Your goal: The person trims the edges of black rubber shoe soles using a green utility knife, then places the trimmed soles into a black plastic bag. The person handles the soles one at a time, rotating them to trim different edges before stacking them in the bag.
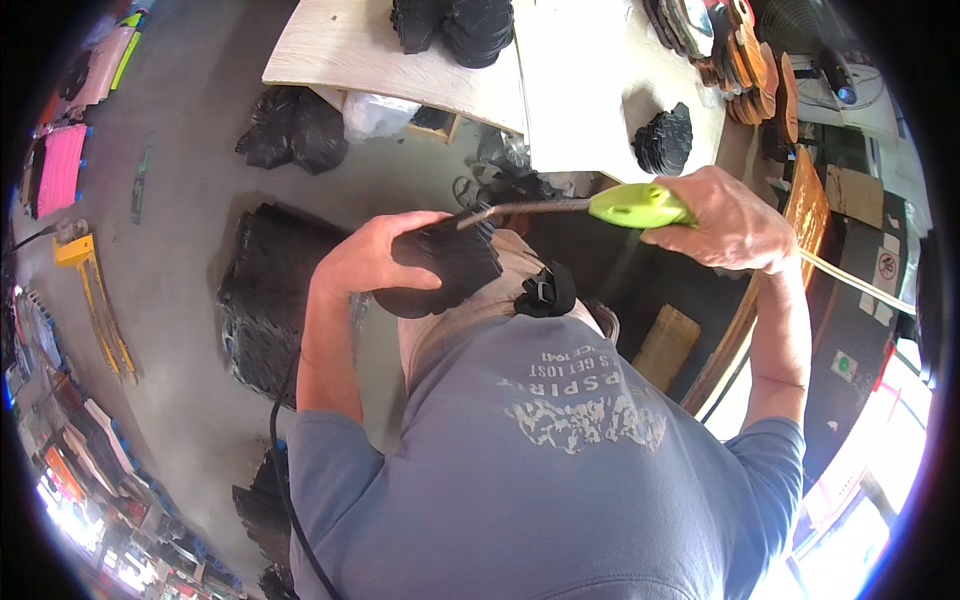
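My left hand (372, 262) is wrapped round a stack of thin black sole-shaped pieces (455, 265), held above my lap with thumb on the near side. In my right hand (728, 222) is the bright green handle of a tool (640, 205), fingers closed round it. Its long thin metal shaft (540, 207) points left. The bent tip meets the stack's far edge, or hovers just over it; I cannot tell which. A pale cord (860, 282) runs off to the right behind my right wrist; where it begins is hidden.
Ahead stands a pale table (340, 50) bearing more black stacks (665, 140) and a row of brown soles (765, 85). A large black bundle (270, 300) sits on the floor at my left, near a black plastic bag (292, 130). A dark cable (280, 450) hangs beside my left arm.
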`<state>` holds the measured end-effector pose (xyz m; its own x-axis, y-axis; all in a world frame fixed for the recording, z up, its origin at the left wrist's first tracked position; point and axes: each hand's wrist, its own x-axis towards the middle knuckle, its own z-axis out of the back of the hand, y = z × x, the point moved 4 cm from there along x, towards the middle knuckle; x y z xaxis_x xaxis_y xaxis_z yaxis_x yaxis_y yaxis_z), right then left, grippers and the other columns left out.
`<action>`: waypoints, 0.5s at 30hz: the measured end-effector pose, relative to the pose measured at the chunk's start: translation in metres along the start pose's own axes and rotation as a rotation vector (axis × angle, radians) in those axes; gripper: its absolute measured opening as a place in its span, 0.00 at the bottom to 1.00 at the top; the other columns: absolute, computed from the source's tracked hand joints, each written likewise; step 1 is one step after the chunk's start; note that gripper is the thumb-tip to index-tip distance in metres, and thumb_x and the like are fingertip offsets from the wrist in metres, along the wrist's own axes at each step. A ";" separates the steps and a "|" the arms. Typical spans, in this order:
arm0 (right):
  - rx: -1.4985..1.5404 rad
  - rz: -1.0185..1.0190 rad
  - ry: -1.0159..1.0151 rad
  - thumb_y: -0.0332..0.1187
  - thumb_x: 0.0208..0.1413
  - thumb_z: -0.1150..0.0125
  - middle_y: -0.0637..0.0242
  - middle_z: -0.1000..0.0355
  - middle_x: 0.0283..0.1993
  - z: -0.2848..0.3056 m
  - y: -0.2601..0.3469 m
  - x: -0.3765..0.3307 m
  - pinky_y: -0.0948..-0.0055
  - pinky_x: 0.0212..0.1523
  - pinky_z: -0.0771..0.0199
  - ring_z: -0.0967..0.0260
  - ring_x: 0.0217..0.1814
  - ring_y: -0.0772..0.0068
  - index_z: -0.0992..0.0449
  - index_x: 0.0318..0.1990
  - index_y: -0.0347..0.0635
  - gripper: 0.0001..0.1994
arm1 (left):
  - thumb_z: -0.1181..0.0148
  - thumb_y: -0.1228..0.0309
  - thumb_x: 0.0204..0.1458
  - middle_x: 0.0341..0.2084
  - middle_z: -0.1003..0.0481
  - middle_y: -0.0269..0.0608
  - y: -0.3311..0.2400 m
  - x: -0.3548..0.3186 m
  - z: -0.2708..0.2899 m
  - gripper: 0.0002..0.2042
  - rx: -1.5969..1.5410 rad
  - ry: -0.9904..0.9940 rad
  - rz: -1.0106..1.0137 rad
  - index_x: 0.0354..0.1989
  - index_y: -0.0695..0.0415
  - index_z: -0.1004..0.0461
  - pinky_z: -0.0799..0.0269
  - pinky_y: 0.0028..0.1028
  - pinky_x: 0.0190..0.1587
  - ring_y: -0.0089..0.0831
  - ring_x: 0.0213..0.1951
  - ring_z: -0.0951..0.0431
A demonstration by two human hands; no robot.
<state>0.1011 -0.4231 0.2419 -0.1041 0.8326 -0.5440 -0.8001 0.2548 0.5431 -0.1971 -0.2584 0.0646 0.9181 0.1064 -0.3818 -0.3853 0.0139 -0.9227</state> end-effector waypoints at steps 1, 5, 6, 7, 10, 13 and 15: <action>-0.004 0.157 -0.034 0.33 0.57 0.31 0.47 0.24 0.31 -0.004 0.007 0.004 0.54 0.36 0.26 0.24 0.33 0.44 0.25 0.41 0.33 0.13 | 0.23 0.68 0.37 0.57 0.23 0.45 -0.001 0.002 -0.005 0.41 -0.008 0.026 0.014 0.65 0.66 0.29 0.34 0.29 0.65 0.29 0.58 0.25; -0.045 0.160 -0.012 0.35 0.57 0.31 0.48 0.24 0.31 -0.025 0.002 0.018 0.54 0.34 0.28 0.25 0.34 0.43 0.25 0.39 0.34 0.13 | 0.23 0.72 0.37 0.55 0.21 0.46 0.006 0.005 -0.018 0.40 -0.019 0.107 0.083 0.65 0.66 0.29 0.33 0.29 0.64 0.30 0.58 0.24; -0.096 0.114 0.005 0.36 0.57 0.30 0.49 0.23 0.32 -0.028 -0.002 0.019 0.55 0.36 0.28 0.25 0.35 0.44 0.24 0.42 0.35 0.14 | 0.23 0.70 0.38 0.55 0.21 0.46 0.007 0.004 -0.017 0.39 0.004 0.081 0.041 0.65 0.64 0.28 0.33 0.29 0.64 0.30 0.58 0.24; -0.144 0.083 0.005 0.36 0.56 0.30 0.50 0.23 0.33 -0.031 -0.007 0.020 0.56 0.38 0.27 0.25 0.35 0.45 0.23 0.44 0.36 0.15 | 0.23 0.69 0.39 0.55 0.21 0.45 0.008 0.003 -0.015 0.39 0.029 0.053 -0.001 0.66 0.62 0.28 0.33 0.29 0.64 0.31 0.58 0.24; -0.165 0.144 -0.145 0.35 0.56 0.30 0.48 0.23 0.33 -0.027 -0.012 0.020 0.56 0.38 0.27 0.25 0.35 0.45 0.22 0.47 0.35 0.16 | 0.23 0.69 0.39 0.57 0.22 0.45 0.019 0.000 -0.007 0.41 -0.149 0.009 -0.044 0.67 0.62 0.29 0.35 0.28 0.66 0.30 0.60 0.26; -0.010 -0.027 -0.140 0.34 0.56 0.30 0.47 0.22 0.35 -0.018 -0.022 0.017 0.57 0.40 0.26 0.25 0.35 0.45 0.22 0.52 0.34 0.18 | 0.23 0.69 0.36 0.59 0.24 0.45 0.036 0.000 -0.001 0.44 -0.520 -0.048 -0.094 0.67 0.66 0.31 0.36 0.29 0.67 0.29 0.62 0.27; 0.081 -0.089 -0.203 0.33 0.56 0.29 0.49 0.23 0.32 -0.014 -0.022 0.012 0.63 0.40 0.26 0.28 0.31 0.54 0.21 0.50 0.34 0.17 | 0.19 0.64 0.32 0.61 0.26 0.46 0.052 0.001 0.003 0.50 -0.716 -0.176 -0.147 0.69 0.68 0.34 0.35 0.31 0.67 0.32 0.62 0.27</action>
<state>0.1093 -0.4253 0.2144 0.0921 0.8851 -0.4563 -0.7496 0.3633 0.5532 -0.2160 -0.2550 0.0166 0.9039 0.3115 -0.2931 -0.0502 -0.6034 -0.7959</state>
